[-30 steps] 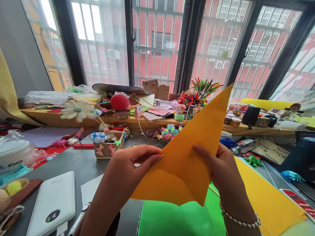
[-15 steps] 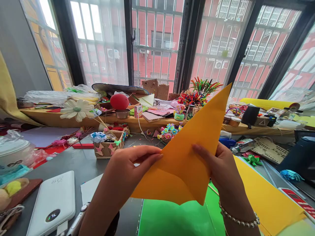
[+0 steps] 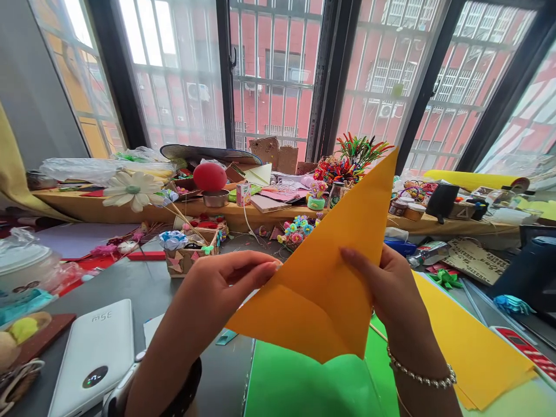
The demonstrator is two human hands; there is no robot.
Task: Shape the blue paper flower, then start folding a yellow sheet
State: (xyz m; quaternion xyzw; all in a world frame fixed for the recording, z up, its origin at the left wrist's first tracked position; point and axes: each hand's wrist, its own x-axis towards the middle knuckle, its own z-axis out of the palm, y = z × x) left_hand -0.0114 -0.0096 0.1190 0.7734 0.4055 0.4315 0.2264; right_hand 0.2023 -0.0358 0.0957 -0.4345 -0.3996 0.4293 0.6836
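A folded sheet of orange-yellow paper (image 3: pixel 321 289) is held up in front of me, its pointed corner rising to the upper right. My right hand (image 3: pixel 382 278) grips its right side, thumb on the near face and fingers behind. Along the slanted upper edge on the left, my left hand (image 3: pixel 243 278) pinches thumb and fingers together at the paper's border. A crease curves across the lower part of the sheet. Beneath it lies a shiny green sheet (image 3: pixel 299 385). More yellow paper (image 3: pixel 469 341) rests at the right.
A white power bank (image 3: pixel 98 359) lies at left, near a lidded white tub (image 3: pixel 26 266). Behind my left hand stands a cardboard box (image 3: pixel 182 263) with a paper flower (image 3: pixel 134 190). The cluttered ledge (image 3: pixel 260 223) under the window holds a red ball (image 3: pixel 209 176) and pipe cleaners (image 3: pixel 362 150).
My left hand has slid slightly left and down along the paper's edge. The paper has shifted a little left at its tip; my right hand keeps its grip.
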